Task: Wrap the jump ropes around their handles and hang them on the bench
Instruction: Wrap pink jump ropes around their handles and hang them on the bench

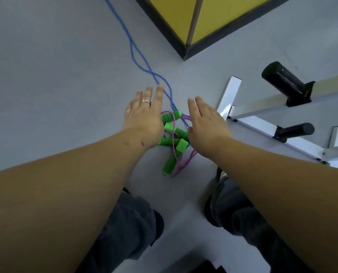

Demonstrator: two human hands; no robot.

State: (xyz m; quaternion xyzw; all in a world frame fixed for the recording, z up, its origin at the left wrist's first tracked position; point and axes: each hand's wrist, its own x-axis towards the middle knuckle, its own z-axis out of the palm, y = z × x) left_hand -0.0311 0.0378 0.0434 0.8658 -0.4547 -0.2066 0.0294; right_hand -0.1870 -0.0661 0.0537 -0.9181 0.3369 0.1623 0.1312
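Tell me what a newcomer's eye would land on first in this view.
The bright green foam handles heaped on the grey floor at centre, tangled with a pink rope. The left hand and right hand hover open on either side of the heap. A blue rope trails away toward the top, and the white bench frame stands at right.

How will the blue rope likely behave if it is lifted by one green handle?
The blue rope looks braided and lies in loose curves, so it would likely hang limp and trail. It crosses the pink rope among the green handles, so it may drag those along.
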